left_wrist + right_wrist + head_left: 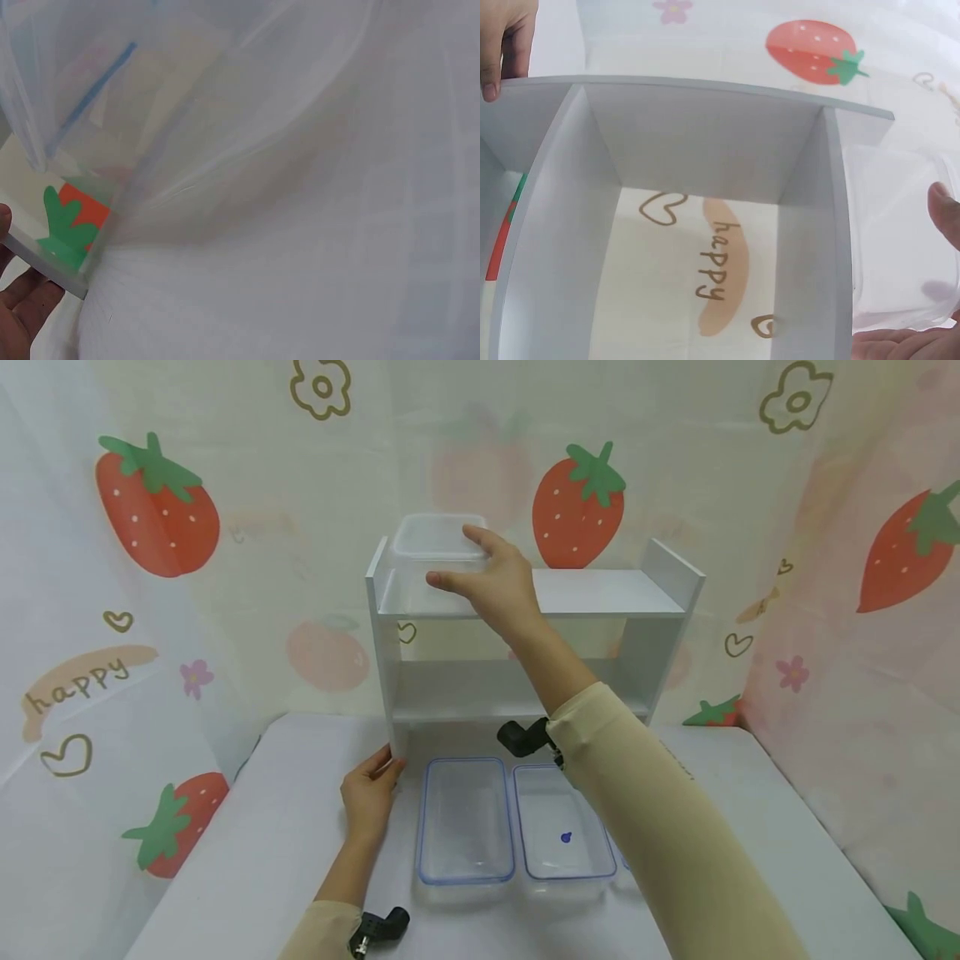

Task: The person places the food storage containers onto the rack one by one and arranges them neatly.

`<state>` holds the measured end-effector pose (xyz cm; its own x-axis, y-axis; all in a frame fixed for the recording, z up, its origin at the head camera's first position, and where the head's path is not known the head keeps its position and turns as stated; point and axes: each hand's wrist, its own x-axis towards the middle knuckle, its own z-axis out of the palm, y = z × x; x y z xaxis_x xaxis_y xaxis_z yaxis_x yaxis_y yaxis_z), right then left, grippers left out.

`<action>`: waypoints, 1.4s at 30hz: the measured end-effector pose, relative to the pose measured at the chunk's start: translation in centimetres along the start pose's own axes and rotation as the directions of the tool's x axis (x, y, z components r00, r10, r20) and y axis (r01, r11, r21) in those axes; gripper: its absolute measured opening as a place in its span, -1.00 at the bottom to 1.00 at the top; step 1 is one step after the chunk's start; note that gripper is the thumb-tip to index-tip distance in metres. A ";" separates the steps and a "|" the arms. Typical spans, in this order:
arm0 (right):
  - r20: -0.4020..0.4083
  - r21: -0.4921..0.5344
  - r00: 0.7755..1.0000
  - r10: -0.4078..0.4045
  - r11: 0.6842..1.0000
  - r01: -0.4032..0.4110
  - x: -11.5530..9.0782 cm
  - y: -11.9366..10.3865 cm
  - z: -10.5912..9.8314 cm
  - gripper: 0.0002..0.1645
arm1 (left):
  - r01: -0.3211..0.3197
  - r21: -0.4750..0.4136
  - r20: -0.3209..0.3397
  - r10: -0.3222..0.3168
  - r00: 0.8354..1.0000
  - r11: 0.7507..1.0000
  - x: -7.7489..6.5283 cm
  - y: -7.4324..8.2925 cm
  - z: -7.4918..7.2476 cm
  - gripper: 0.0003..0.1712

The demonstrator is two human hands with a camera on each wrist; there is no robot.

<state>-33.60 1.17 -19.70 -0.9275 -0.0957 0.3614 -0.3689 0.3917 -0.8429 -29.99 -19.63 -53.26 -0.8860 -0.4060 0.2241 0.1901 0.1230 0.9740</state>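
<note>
A white two-tier shelf (pixel 600 592) stands on the table. Its left side panel is pinched low down by my left hand (pixel 369 793); in the left wrist view, the thumb and fingers lie on either side of the panel edge (pixel 49 268). On the left end of the top tier is a clear plastic container (pixel 435 537). My right hand (pixel 504 583) holds its right end, thumb low at the front and a finger over the upper rim. The right wrist view shows the container (pixel 896 232) with a finger overlapping it; the other fingers are hidden.
Two clear boxes with blue rims, a left one (pixel 465 883) and a right one (pixel 566 875), sit on the white table (pixel 292 827) before the shelf. A small blue mark shows in the right box. Strawberry-printed cloth (pixel 247 610) surrounds the table.
</note>
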 end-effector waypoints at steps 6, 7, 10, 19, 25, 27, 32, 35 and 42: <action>0.021 -0.016 1.000 -0.012 1.000 0.013 0.0 0.1 0.0 0.20 | 0.008 0.007 -0.007 -0.008 1.000 1.000 0.0 0.0 0.0 -0.52; 0.032 -0.032 0.999 -0.015 0.999 0.016 0.0 0.0 -0.1 0.23 | 0.009 0.007 -0.006 -0.008 1.000 1.000 0.0 0.0 0.0 -0.52; 0.059 -0.103 0.998 -0.026 0.994 0.032 -0.1 -0.1 -0.3 0.30 | 0.008 0.007 -0.004 -0.008 1.000 1.000 0.0 0.0 0.1 -0.53; 0.038 -0.223 0.993 -0.107 0.968 0.113 -1.4 -0.4 -1.5 0.11 | -0.003 0.018 -0.001 0.003 1.000 1.000 0.2 0.0 0.0 -0.52; 0.034 -0.191 0.983 -0.181 0.964 0.184 -2.8 0.4 -2.8 -0.05 | -0.002 0.025 0.001 0.002 1.000 1.000 0.2 -0.1 -0.1 -0.53; 0.030 -0.171 0.981 -0.192 0.966 0.195 -3.4 0.7 -3.4 -0.09 | 0.005 0.022 0.005 -0.005 1.000 1.000 0.1 -0.2 -0.1 -0.53; 0.018 -0.153 0.969 -0.247 0.957 0.247 -4.7 1.1 -4.3 -0.16 | 0.004 0.014 0.005 -0.004 1.000 1.000 0.2 -0.2 -0.1 -0.53; 0.013 -0.151 0.958 -0.287 0.946 0.286 -5.5 1.2 -4.6 -0.20 | -0.005 0.019 0.007 0.005 1.000 1.000 0.2 -0.1 -0.1 -0.53; 0.010 -0.124 0.940 -0.341 0.933 0.339 -7.2 1.4 -5.0 -0.27 | 0.007 0.009 0.007 -0.007 1.000 1.000 0.1 0.1 -0.1 -0.53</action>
<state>-27.11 6.95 -21.55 -0.7470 -0.2321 0.6230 -0.6509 0.4467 -0.6139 -30.05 -19.79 -53.17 -0.8902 -0.4006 0.2170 0.1801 0.1280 0.9753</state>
